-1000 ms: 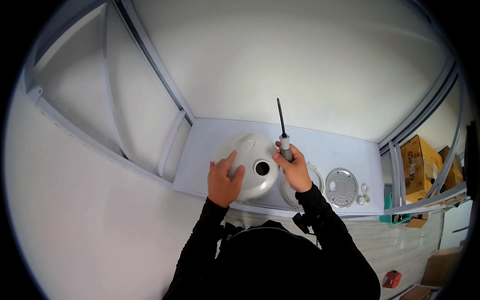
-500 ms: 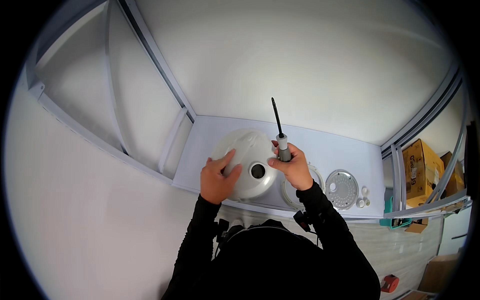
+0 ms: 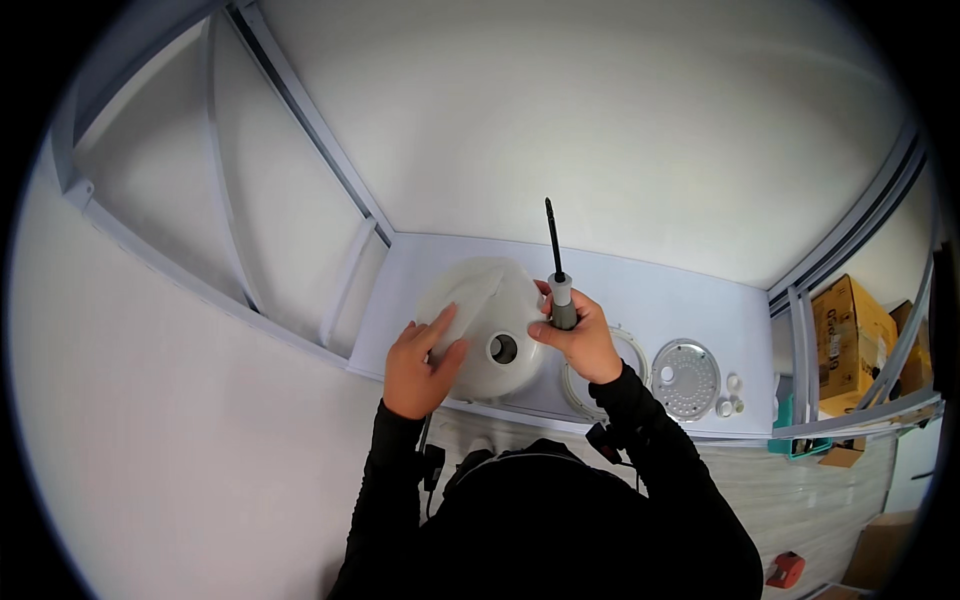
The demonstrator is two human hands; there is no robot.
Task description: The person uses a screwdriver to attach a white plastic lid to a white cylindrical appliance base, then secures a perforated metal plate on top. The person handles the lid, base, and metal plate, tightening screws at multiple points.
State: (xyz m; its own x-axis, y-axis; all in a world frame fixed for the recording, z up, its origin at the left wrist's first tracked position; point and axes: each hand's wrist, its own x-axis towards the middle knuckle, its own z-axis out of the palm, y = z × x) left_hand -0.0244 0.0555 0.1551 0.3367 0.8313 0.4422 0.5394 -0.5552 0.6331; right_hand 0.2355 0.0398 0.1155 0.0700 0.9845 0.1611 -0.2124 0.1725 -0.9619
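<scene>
A pale, translucent white dome-shaped cover (image 3: 480,285) with a round hole at its near right side rests on the table (image 3: 710,305). Spread fingers of my left hand (image 3: 418,372) lie against the dome's left side. My right hand (image 3: 592,345) is closed around the grey handle of a screwdriver (image 3: 556,245), whose dark shaft points up and away from me. Some fingers of this hand are at the dome's right edge; whether they press on it I cannot tell. Partly behind the right hand and forearm lies a pale ring (image 3: 643,356).
Right of the ring are a round silver perforated plate (image 3: 688,378) and several small whitish parts (image 3: 734,382). Metal frame posts (image 3: 800,345) stand at the table's right end. Beyond them are a yellow-brown carton (image 3: 850,335) and a teal crate (image 3: 798,443). A red object (image 3: 786,570) lies on the floor.
The dome has shifted and turned slightly, its hole now further left in the picture. My left hand has moved a little left with it. The screwdriver stays in my right hand.
</scene>
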